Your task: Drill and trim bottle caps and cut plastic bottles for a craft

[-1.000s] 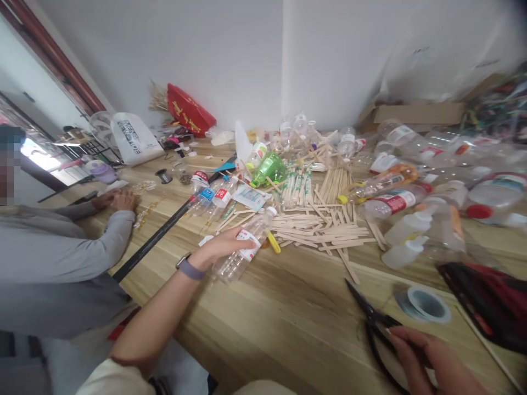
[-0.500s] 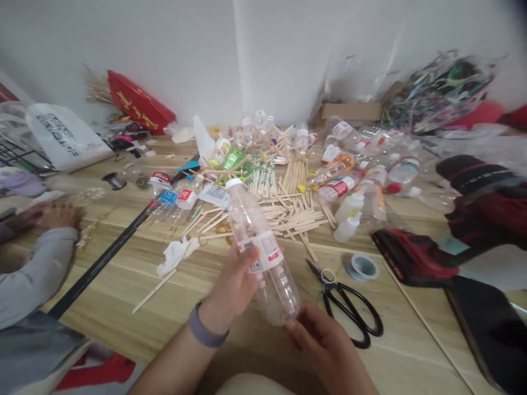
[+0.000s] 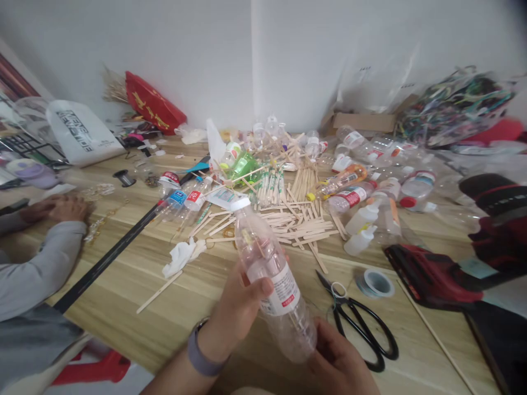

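Note:
A clear plastic bottle (image 3: 290, 334) with a white cap and a white-and-red label is tilted in front of me, its cap pointing away and to the left. My left hand (image 3: 242, 299), with a grey band at the wrist, is wrapped round its middle, thumb on the label. Curled at the bottle's base is my right hand (image 3: 341, 356), its fingers touching the bottom edge and partly hidden. To the right of the bottle lie black-handled scissors (image 3: 362, 323) on the wooden table (image 3: 111, 323), close to a spool of pale wire (image 3: 376, 283).
Wooden sticks (image 3: 304, 227) are heaped mid-table, with several empty bottles (image 3: 352, 197) behind and to the right. A red-and-black power tool (image 3: 432, 277) lies at the right. At the left, another person's hands (image 3: 69, 208) rest beside a long black strip (image 3: 119, 247). A crumpled tissue (image 3: 181, 258) lies nearby.
The bottle has come slightly lower and closer to me, carried by both hands. My view has turned a little to the left. The grip looks much the same.

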`<action>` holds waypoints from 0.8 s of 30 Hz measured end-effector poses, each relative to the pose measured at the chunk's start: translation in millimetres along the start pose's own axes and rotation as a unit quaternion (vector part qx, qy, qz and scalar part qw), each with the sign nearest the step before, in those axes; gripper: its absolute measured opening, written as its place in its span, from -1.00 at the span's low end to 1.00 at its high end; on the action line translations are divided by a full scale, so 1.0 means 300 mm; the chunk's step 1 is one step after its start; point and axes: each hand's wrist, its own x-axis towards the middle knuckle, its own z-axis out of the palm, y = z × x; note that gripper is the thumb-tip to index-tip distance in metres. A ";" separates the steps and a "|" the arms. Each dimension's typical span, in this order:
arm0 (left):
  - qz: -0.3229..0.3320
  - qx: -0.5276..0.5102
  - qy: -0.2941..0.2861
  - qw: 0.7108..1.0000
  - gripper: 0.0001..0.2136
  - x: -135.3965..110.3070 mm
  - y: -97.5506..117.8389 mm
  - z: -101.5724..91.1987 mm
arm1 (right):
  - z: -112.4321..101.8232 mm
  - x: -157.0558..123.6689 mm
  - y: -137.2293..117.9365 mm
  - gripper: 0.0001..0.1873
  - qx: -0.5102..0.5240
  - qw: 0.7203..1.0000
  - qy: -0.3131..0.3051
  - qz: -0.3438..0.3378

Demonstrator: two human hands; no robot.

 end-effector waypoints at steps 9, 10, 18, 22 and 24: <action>-0.010 -0.003 0.006 1.000 -0.54 -0.012 0.007 -0.007 | -0.035 -0.001 0.048 -0.58 -0.049 0.998 0.032 0.000; -0.012 -0.007 0.006 1.000 -0.54 -0.012 0.007 -0.006 | -0.042 -0.003 0.052 -0.55 -0.071 0.997 0.035 -0.003; 0.001 -0.041 0.023 0.999 -0.52 -0.015 0.002 -0.003 | -0.055 -0.013 0.079 -0.37 -0.030 0.999 0.030 0.027; 0.003 -0.039 0.038 0.998 -0.54 -0.016 0.000 -0.001 | -0.046 -0.016 0.087 -0.46 0.050 0.996 0.067 0.044; 0.002 -0.037 0.035 0.999 -0.55 -0.018 -0.001 0.002 | -0.053 -0.015 0.090 -0.44 0.039 0.997 0.047 0.053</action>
